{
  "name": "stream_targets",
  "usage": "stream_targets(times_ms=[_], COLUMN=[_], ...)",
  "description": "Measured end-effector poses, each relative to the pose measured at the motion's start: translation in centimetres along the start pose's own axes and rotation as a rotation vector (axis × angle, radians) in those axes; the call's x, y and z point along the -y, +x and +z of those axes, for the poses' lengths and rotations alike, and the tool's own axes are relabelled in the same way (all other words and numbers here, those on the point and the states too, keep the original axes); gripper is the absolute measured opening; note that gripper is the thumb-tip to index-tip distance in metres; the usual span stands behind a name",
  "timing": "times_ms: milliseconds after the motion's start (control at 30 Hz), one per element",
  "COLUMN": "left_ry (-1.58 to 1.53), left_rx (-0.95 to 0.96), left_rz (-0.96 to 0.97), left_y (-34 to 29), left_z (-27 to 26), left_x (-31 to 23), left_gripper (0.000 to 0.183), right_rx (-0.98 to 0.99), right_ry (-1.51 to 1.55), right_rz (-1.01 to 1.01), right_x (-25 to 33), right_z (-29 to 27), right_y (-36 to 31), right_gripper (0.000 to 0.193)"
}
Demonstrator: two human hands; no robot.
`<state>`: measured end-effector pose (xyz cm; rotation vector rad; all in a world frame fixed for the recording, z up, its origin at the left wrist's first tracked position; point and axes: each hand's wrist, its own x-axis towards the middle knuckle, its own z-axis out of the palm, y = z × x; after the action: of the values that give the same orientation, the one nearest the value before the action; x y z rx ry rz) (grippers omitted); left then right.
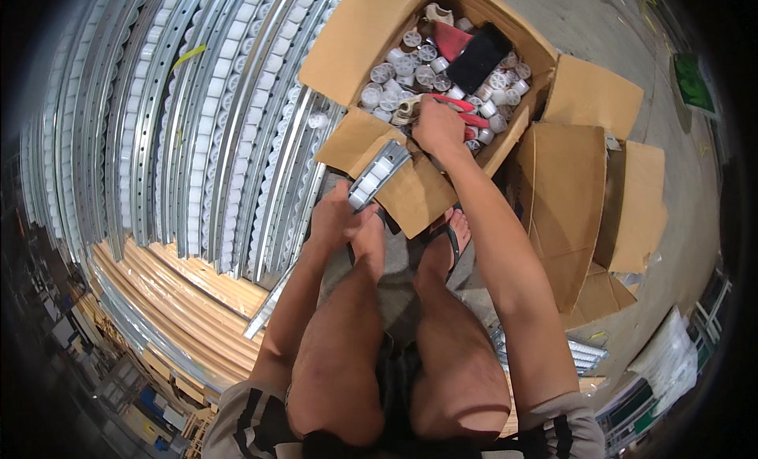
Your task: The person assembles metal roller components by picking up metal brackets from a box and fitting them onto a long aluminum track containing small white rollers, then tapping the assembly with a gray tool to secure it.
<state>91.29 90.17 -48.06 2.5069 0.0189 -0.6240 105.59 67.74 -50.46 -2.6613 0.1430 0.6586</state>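
Note:
My left hand [335, 216] is closed around the lower end of a short piece of metal roller track [376, 177], a channel with white rollers set in it. It slants up over a flap of the open cardboard box [332, 44]. Over the box's near side, my right hand [439, 129] is closed with its fingertips turned down and hidden. Beneath and beside it lies a work glove with a striped knit cuff [405, 111] and red fingers. Loose white rollers [387, 73] fill the box. A black flat rectangular thing [479, 58] and another red glove [451, 40] lie on them.
Long metal roller tracks [162, 119] lie side by side at the left, with tan wrapped lengths [170, 293] below them. A second cardboard box [562, 198] stands right of the first. Further right lies clear plastic wrapping [667, 356]. My sandalled feet are on the concrete floor [687, 182].

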Motion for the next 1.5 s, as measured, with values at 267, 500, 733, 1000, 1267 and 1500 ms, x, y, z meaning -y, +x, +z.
stream_targets(times_ms=[267,500,733,1000,1267,1500], left_ry=[-0.089,-0.331,-0.430,-0.845,-1.503,-1.577], left_rx=[-0.241,-0.229,-0.127,0.048,0.218,0.285], left_rz=[0.224,0.301,0.420,0.300,0.055,0.002], left_y=[2.1,2.8,6.6,9.2,8.6,8.0], left_z=[-4.2,-6.4,-5.5,-3.1,-2.9,-4.0], left_x=[-0.5,-6.1,-11.2,-10.1,-8.4,-7.7], left_gripper=[0.054,0.057,0.061,0.044,0.031,0.035], right_rx=[-0.098,0.342,0.334,0.361,-0.177,-0.178], right_ry=[0.943,1.802,1.844,1.770,1.262,1.220], right_rz=[-0.095,-0.001,0.034,0.088,0.099,-0.026], right_x=[-4.7,-4.4,-4.0,-3.3,-3.4,-2.5], right_z=[0.5,-2.8,-3.0,-3.8,-0.2,-1.4], right_y=[-0.6,-4.3,-4.8,-5.1,-3.9,-4.6], right_gripper=[0.044,0.032,0.031,0.022,0.019,0.018])
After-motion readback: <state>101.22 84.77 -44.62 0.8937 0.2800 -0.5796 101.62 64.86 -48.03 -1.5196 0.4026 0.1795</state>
